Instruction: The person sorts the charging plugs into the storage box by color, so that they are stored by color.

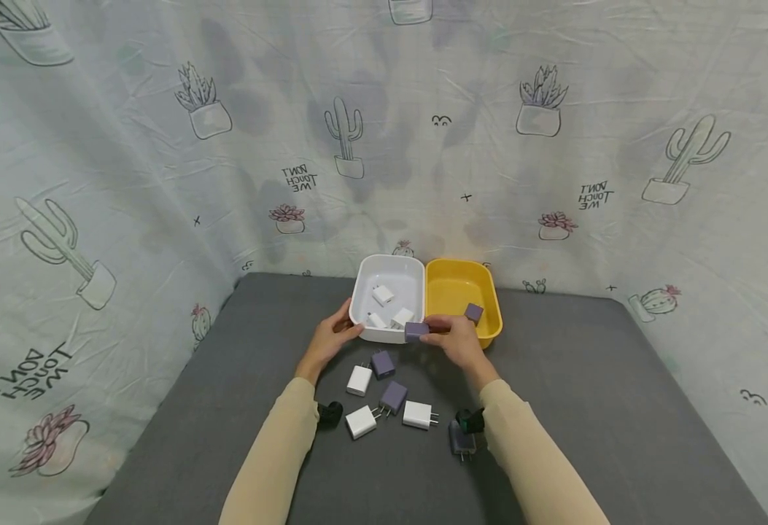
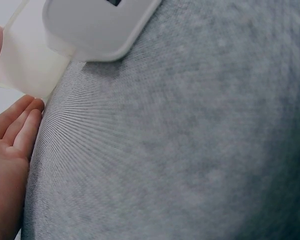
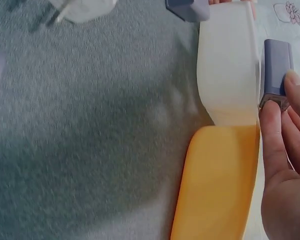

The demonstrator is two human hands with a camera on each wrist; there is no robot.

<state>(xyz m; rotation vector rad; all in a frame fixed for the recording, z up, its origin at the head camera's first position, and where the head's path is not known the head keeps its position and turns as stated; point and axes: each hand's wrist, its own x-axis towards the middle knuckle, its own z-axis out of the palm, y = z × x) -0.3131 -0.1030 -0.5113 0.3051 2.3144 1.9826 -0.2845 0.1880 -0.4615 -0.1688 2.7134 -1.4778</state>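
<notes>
In the head view my left hand point(image 1: 331, 337) rests at the front left corner of a white bin point(image 1: 390, 264), thumb and fingers spread along its outside. The left wrist view shows fairly straight fingers point(image 2: 26, 120) against the bin's wall. My right hand point(image 1: 459, 339) pinches a purple charger point(image 1: 416, 332) between thumb and fingers, over the front right corner of the white bin. In the right wrist view this charger point(image 3: 277, 67) hangs just above the rim. Several white chargers point(image 1: 382, 294) lie in the white bin.
A yellow bin point(image 1: 456, 264) adjoins the white one on the right, with a purple charger point(image 1: 473, 313) inside. Several white chargers point(image 1: 359, 380) and purple chargers point(image 1: 393, 397) lie on the grey table point(image 1: 226, 437) in front. A patterned curtain point(image 1: 384, 146) stands behind.
</notes>
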